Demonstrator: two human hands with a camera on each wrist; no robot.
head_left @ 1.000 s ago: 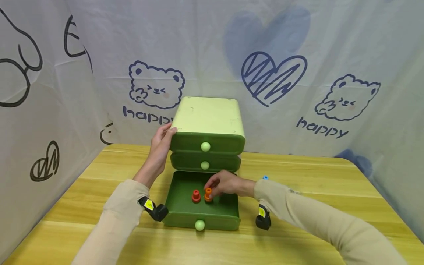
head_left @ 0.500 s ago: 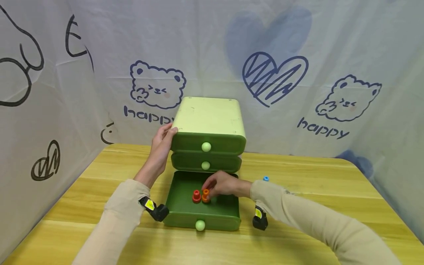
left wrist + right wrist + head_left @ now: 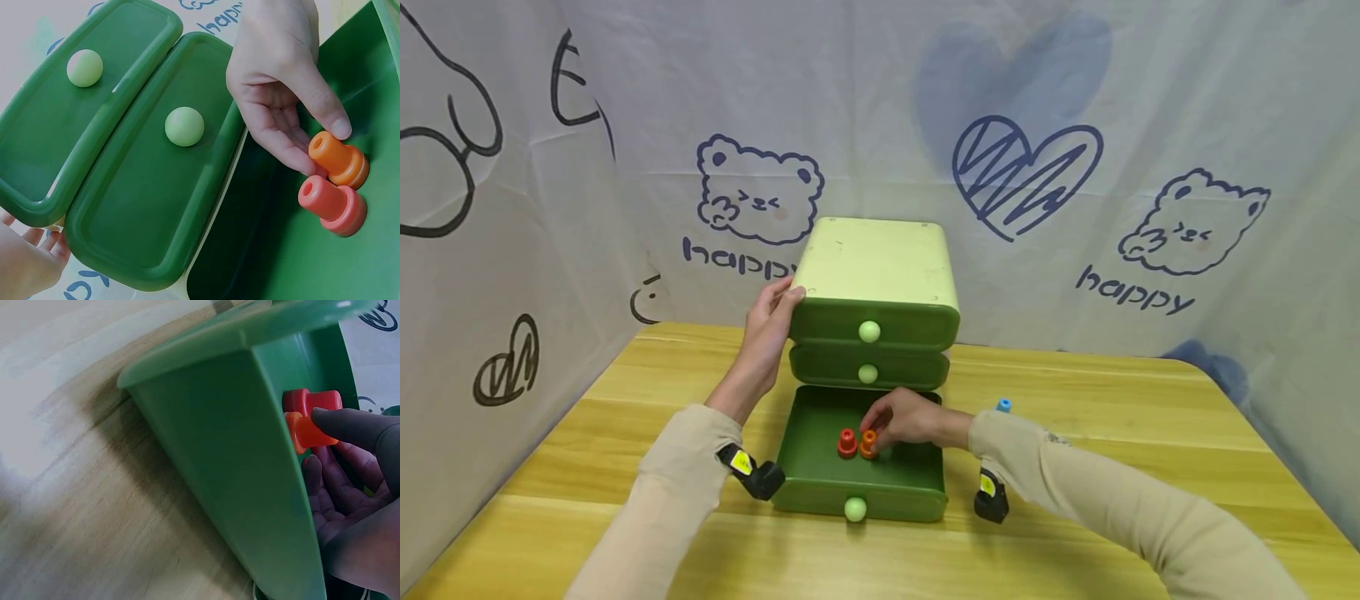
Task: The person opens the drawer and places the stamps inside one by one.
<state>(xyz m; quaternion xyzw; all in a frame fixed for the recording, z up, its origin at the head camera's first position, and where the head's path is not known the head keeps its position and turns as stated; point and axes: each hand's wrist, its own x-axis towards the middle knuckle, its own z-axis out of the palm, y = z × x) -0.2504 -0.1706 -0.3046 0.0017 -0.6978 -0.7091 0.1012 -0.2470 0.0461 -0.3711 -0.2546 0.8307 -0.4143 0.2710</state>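
A desktop drawer cabinet [image 3: 880, 258] has a pale yellow-green top and dark green drawers with round knobs. Its bottom drawer [image 3: 898, 500] is pulled out. My left hand [image 3: 765, 333] rests against the cabinet's left side, thumb at the top front corner. Inside the drawer, my right hand [image 3: 910, 417] pinches an orange stepped peg [image 3: 337, 159] between thumb and fingers. The peg stands upright on the drawer floor. Close on its left stands a red peg [image 3: 331, 205] of the same shape, with a hole in its top.
A small blue piece [image 3: 1003, 405] lies on the wooden table [image 3: 1075, 383], right of the cabinet and partly behind the right sleeve. The upper drawer [image 3: 910, 327] and middle drawer [image 3: 831, 367] are closed. A white cloth [image 3: 880, 100] with drawings hangs behind.
The right hand has slid the orange peg slightly left, nearer to the red one. The left hand has kept its place on the cabinet. The view has shifted a little.
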